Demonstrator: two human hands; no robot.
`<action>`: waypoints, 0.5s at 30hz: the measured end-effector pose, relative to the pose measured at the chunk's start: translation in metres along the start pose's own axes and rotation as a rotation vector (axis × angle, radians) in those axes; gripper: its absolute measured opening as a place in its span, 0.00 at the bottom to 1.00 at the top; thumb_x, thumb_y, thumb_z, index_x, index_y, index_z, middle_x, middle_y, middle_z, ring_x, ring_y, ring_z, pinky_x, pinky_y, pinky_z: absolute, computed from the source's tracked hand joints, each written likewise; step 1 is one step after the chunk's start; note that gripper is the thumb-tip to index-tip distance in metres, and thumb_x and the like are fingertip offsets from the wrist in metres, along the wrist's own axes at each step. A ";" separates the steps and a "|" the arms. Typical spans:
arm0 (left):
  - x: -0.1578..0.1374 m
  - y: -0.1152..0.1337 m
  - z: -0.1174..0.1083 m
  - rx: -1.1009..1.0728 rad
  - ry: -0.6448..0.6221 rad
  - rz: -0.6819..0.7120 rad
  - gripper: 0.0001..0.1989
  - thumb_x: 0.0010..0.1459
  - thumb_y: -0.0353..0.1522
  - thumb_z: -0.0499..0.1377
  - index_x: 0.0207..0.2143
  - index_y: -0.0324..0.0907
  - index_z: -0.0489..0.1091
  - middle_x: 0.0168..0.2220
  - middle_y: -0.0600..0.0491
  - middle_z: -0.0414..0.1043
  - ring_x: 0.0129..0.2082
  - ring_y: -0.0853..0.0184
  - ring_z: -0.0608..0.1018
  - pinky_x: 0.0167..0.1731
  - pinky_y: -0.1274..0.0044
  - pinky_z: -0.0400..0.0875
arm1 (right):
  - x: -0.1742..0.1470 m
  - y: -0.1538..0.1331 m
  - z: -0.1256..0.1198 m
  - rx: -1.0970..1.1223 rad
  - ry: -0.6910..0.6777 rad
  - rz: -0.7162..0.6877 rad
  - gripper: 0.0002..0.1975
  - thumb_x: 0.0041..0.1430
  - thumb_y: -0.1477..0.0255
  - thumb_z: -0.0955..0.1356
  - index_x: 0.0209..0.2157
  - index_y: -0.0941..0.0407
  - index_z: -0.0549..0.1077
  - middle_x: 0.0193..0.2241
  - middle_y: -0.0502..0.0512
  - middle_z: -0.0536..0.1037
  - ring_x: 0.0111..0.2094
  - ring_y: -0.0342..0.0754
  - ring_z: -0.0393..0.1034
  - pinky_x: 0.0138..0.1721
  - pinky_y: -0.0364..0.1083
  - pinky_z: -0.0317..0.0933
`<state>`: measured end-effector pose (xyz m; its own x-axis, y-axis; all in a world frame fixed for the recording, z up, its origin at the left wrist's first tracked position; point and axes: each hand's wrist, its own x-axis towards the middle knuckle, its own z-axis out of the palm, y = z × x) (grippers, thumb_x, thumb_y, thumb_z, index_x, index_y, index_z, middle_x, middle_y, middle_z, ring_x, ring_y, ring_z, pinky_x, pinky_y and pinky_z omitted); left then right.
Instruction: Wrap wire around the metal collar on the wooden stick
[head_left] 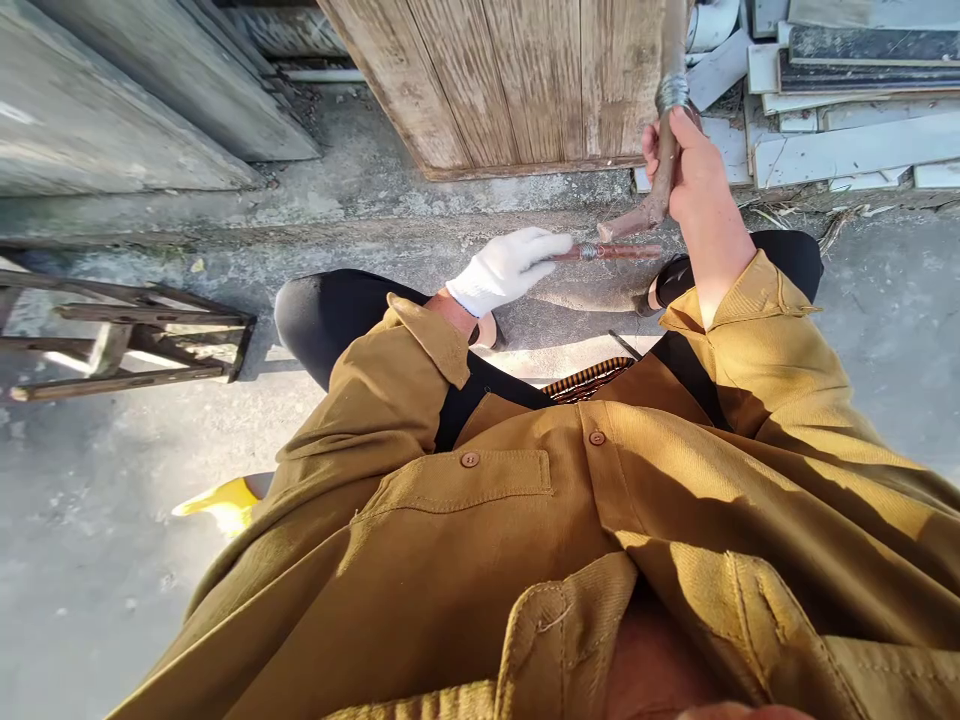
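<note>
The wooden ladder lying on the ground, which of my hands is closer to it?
Left. Your gloved left hand holds a thin rod, on the side toward the ladder. Your bare right hand grips a wooden stick farther away, up by the wooden door.

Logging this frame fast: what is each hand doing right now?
Left hand, gloved: closed on a thin reddish rod.
Right hand, bare: closed around an upright wooden stick.
</note>
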<state>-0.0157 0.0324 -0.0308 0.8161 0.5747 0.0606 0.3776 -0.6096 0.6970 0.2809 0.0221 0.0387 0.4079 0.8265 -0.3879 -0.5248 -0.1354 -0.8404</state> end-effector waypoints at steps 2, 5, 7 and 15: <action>-0.007 0.005 -0.006 -0.032 0.092 -0.081 0.24 0.67 0.36 0.59 0.64 0.46 0.77 0.61 0.46 0.80 0.64 0.54 0.79 0.67 0.63 0.72 | 0.003 -0.002 -0.007 0.061 0.070 0.017 0.17 0.86 0.72 0.59 0.37 0.53 0.66 0.27 0.46 0.76 0.29 0.39 0.72 0.28 0.38 0.60; -0.013 0.008 -0.013 -0.080 0.239 -0.249 0.23 0.68 0.38 0.59 0.63 0.47 0.77 0.56 0.47 0.82 0.60 0.54 0.81 0.66 0.63 0.72 | 0.003 -0.007 -0.016 0.140 0.080 -0.003 0.17 0.86 0.71 0.60 0.36 0.54 0.67 0.28 0.47 0.77 0.30 0.39 0.73 0.27 0.37 0.60; -0.013 0.006 -0.014 -0.129 0.311 -0.397 0.21 0.70 0.40 0.57 0.61 0.46 0.77 0.48 0.47 0.84 0.52 0.56 0.83 0.61 0.63 0.76 | 0.001 -0.009 -0.020 0.138 0.016 -0.049 0.18 0.86 0.71 0.60 0.37 0.55 0.70 0.31 0.49 0.79 0.31 0.38 0.74 0.27 0.37 0.60; 0.001 -0.024 -0.009 -0.547 0.322 -0.748 0.27 0.72 0.50 0.49 0.64 0.48 0.68 0.29 0.52 0.73 0.29 0.62 0.80 0.39 0.63 0.79 | -0.022 -0.010 -0.011 -0.039 -0.370 -0.267 0.14 0.57 0.63 0.81 0.37 0.57 0.82 0.42 0.58 0.82 0.36 0.43 0.70 0.27 0.38 0.62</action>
<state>-0.0280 0.0523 -0.0406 0.2602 0.8804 -0.3964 0.4275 0.2631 0.8649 0.2857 -0.0008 0.0519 0.2266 0.9740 -0.0006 -0.4065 0.0940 -0.9088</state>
